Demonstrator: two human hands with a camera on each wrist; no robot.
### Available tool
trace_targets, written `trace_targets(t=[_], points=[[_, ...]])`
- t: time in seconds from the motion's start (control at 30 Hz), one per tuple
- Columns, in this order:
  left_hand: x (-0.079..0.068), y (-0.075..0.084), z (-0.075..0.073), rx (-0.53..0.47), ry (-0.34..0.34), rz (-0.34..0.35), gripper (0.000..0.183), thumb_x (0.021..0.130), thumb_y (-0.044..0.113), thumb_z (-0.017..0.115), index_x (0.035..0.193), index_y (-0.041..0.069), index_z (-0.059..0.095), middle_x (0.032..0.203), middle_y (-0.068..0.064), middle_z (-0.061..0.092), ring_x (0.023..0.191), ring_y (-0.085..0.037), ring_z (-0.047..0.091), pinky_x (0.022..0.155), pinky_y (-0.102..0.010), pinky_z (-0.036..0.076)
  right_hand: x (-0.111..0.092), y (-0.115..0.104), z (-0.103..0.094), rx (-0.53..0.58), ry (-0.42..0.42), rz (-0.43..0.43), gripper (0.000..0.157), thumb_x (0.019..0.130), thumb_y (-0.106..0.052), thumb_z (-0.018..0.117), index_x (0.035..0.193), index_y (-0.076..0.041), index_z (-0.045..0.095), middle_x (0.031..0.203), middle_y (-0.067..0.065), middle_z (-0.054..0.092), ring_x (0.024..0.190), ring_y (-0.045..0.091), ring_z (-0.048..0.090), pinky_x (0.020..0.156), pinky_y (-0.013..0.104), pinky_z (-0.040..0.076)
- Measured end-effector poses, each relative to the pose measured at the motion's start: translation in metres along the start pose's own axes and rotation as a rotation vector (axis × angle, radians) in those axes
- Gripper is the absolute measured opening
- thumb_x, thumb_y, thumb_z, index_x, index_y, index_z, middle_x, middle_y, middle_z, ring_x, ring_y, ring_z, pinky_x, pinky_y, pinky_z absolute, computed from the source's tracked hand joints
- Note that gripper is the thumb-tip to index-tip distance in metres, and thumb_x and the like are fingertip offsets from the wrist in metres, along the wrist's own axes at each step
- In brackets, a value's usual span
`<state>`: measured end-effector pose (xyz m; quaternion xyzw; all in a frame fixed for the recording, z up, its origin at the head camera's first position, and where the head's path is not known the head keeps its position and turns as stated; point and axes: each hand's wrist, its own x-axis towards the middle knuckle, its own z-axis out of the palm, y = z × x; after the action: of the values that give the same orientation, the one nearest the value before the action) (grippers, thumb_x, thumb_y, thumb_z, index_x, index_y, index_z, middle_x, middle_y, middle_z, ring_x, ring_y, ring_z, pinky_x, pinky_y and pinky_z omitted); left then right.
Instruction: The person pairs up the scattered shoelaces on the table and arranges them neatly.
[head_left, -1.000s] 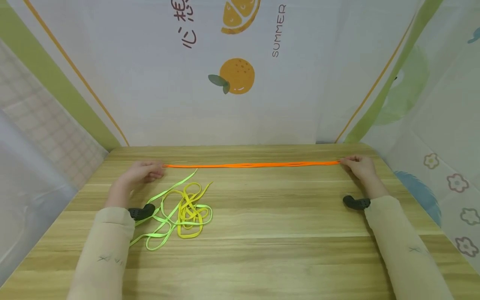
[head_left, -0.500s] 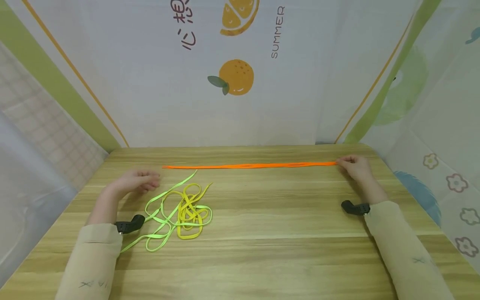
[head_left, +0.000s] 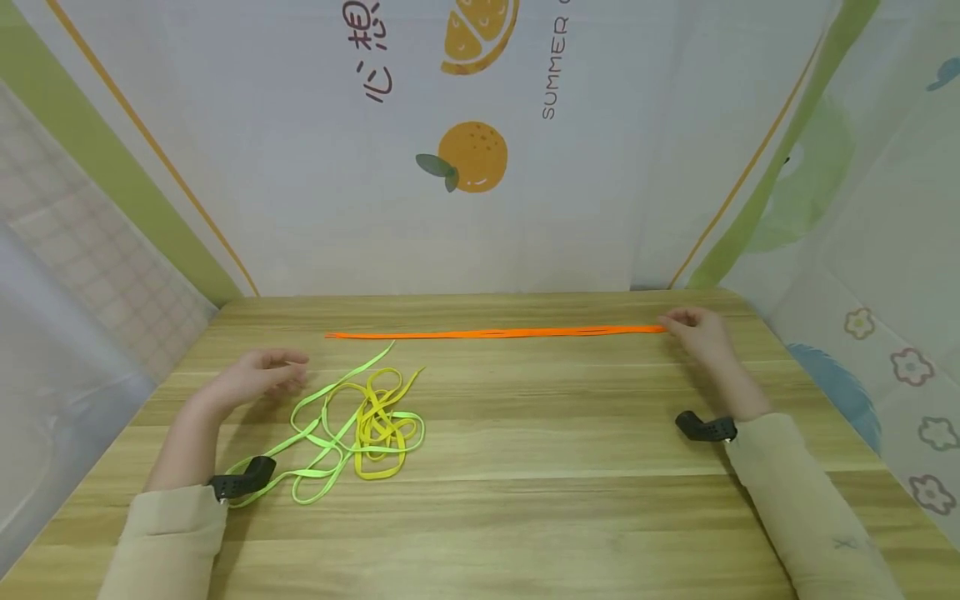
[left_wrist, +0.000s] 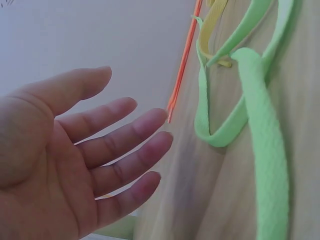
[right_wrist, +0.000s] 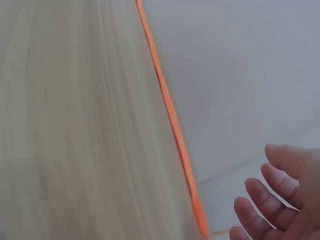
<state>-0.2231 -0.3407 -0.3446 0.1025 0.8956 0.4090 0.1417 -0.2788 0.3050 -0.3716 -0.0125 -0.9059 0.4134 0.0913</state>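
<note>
An orange shoelace (head_left: 495, 334), doubled into a straight strip, lies across the back of the table. My left hand (head_left: 255, 379) hovers left of the laces, holding nothing; the left wrist view shows its fingers (left_wrist: 125, 150) spread and slightly bent. Close to it, a light green shoelace (head_left: 315, 483) and a yellow shoelace (head_left: 381, 425) lie in loose, overlapping loops. At the orange lace's right end, my right hand (head_left: 697, 333) overlaps the tip in the head view. From the right wrist, the fingers (right_wrist: 267, 202) look relaxed and apart, with nothing between thumb and fingers.
The wood-grain table (head_left: 540, 517) runs up to a white printed curtain (head_left: 585, 208) at the back. More curtain hangs along the left and right sides. A black camera mount is strapped on each wrist.
My left hand has let go of the orange lace's left end and drawn back to the left and nearer. My right hand has slid slightly left, and its fingers have loosened from the lace.
</note>
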Motion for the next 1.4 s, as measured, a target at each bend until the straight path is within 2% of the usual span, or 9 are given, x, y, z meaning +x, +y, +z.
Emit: trace_targets(t=[0.2,0.33,0.43,0.57,0.73,0.97,1.27,1.4], points=[[-0.011,0.011,0.003,0.064,0.066,0.043,0.048,0.100,0.028,0.051,0.133,-0.008,0.046,0.113,-0.022,0.062,0.104,-0.037,0.057,0.083,-0.051,0.046,-0.004,-0.015,0.003,0.004,-0.017,-0.058,0.045,0.096,-0.038,0.058,0.113,0.004,0.061,0.109,0.020,0.060,0.099,0.029,0.051,0.077,0.036,0.041],[-0.019,0.018,0.005,0.111,0.107,0.069,0.046,0.101,0.028,0.051,0.131,-0.007,0.049,0.112,-0.021,0.063,0.102,-0.035,0.058,0.085,-0.056,0.043,-0.007,-0.026,0.006,0.003,-0.020,-0.100,0.042,0.096,-0.035,0.059,0.112,0.003,0.063,0.109,0.021,0.062,0.099,0.030,0.054,0.078,0.036,0.042],[-0.024,0.021,0.006,0.138,0.135,0.087,0.044,0.101,0.026,0.051,0.129,-0.007,0.051,0.110,-0.020,0.064,0.099,-0.032,0.059,0.085,-0.054,0.044,-0.011,-0.035,0.008,0.006,-0.043,-0.124,0.042,0.096,-0.036,0.059,0.113,0.002,0.063,0.110,0.021,0.062,0.101,0.032,0.055,0.082,0.041,0.044],[-0.029,0.022,0.008,0.166,0.175,0.107,0.040,0.100,0.023,0.052,0.126,-0.007,0.053,0.106,-0.017,0.065,0.095,-0.029,0.060,0.081,-0.044,0.048,-0.015,-0.046,0.011,0.011,-0.072,-0.163,0.040,0.096,-0.035,0.059,0.111,0.001,0.064,0.110,0.020,0.063,0.102,0.033,0.056,0.084,0.046,0.044],[-0.037,0.023,0.009,0.202,0.211,0.132,0.037,0.100,0.021,0.054,0.124,-0.007,0.056,0.105,-0.017,0.065,0.092,-0.028,0.061,0.074,-0.033,0.049,-0.018,-0.060,0.021,-0.016,-0.100,-0.226,0.035,0.095,-0.033,0.061,0.108,-0.001,0.066,0.103,0.015,0.066,0.094,0.029,0.060,0.077,0.043,0.048],[-0.050,0.024,0.009,0.259,0.239,0.153,0.035,0.099,0.021,0.055,0.120,-0.006,0.059,0.103,-0.018,0.066,0.089,-0.029,0.063,0.070,-0.031,0.051,-0.029,-0.083,0.040,-0.003,-0.177,-0.287,0.031,0.092,-0.032,0.066,0.109,-0.006,0.068,0.104,0.008,0.067,0.093,0.027,0.061,0.076,0.042,0.051],[-0.059,0.022,0.012,0.310,0.238,0.153,0.030,0.098,0.021,0.057,0.116,-0.002,0.063,0.100,-0.013,0.068,0.087,-0.026,0.064,0.069,-0.033,0.051,-0.047,-0.112,0.069,0.064,-0.274,-0.460,0.028,0.092,-0.022,0.066,0.111,-0.001,0.067,0.107,0.010,0.067,0.099,0.024,0.059,0.091,0.048,0.042],[-0.061,0.020,0.013,0.361,0.244,0.158,0.030,0.098,0.024,0.058,0.113,0.000,0.065,0.100,-0.010,0.068,0.088,-0.024,0.063,0.070,-0.035,0.050,-0.055,-0.123,0.083,0.051,-0.319,-0.494,0.026,0.092,-0.023,0.067,0.111,-0.006,0.068,0.107,0.007,0.067,0.099,0.020,0.059,0.093,0.048,0.042]])
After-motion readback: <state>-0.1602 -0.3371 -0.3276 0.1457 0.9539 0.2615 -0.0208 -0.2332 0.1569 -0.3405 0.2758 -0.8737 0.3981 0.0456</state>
